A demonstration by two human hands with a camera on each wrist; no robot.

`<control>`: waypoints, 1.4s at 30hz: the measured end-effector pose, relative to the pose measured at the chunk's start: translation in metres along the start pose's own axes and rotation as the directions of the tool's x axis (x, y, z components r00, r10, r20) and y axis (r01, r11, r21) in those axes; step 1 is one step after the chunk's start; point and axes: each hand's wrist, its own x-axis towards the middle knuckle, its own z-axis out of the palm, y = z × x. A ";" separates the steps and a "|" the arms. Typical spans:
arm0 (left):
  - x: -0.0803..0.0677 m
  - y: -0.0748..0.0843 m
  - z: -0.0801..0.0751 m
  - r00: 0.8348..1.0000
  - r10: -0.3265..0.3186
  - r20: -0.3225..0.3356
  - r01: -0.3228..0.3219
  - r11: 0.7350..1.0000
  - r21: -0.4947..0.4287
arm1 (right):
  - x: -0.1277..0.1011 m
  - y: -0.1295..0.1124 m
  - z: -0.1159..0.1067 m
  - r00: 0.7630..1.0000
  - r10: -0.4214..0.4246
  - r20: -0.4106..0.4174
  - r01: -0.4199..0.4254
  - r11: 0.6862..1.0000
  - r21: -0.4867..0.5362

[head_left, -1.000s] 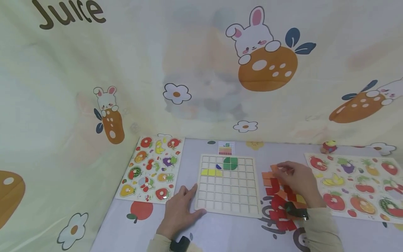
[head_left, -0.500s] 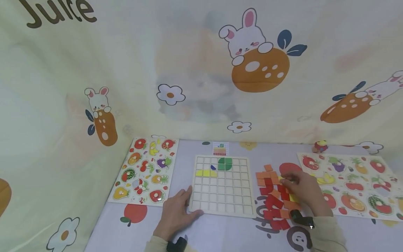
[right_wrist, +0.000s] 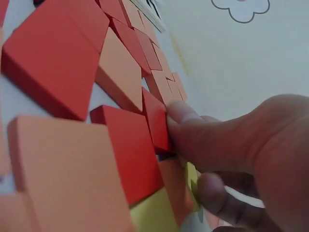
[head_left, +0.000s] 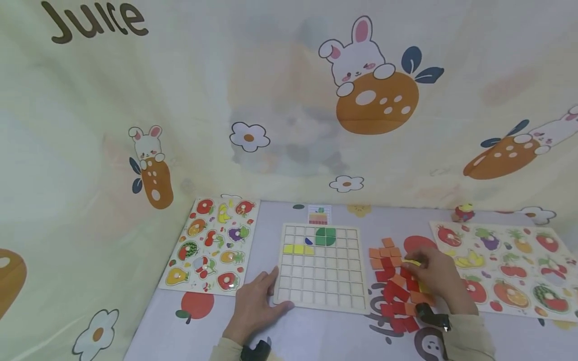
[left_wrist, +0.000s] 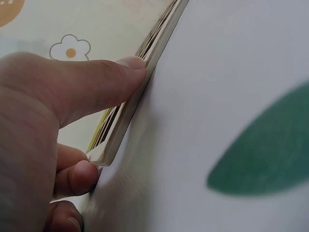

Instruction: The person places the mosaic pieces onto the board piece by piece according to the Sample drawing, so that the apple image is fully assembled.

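A wooden grid board [head_left: 325, 288] lies mid-table, holding green tiles [head_left: 325, 236], a row of yellow tiles [head_left: 298, 248] and a small blue piece [head_left: 309, 241]. My left hand [head_left: 264, 296] rests at its near left corner. In the left wrist view the left hand [left_wrist: 72, 96] has a straight thumb pressed against the board's edge [left_wrist: 140, 92]. Right of the board lies a pile of red and orange tiles [head_left: 393, 291]. My right hand [head_left: 413, 264] sits on the pile and pinches a yellow tile [head_left: 412, 261]. In the right wrist view the right hand [right_wrist: 231, 145] has its thumb against a red tile [right_wrist: 157, 121].
A fruit peg puzzle [head_left: 209, 245] lies left of the board and another [head_left: 506, 271] at the right. A small pattern card [head_left: 319, 214] sits behind the board, and a little toy [head_left: 462, 212] at the back right. A printed cloth hangs behind the table.
My right hand has slid from the far edge of the tile pile toward its middle and closed on a yellow tile. My left hand has stayed at the board's corner.
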 end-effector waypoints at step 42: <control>-0.001 -0.001 -0.003 1.000 0.020 -0.023 -0.021 0.999 -0.043 | 0.009 -0.116 0.077 0.993 -0.037 -0.115 0.081 0.907 0.413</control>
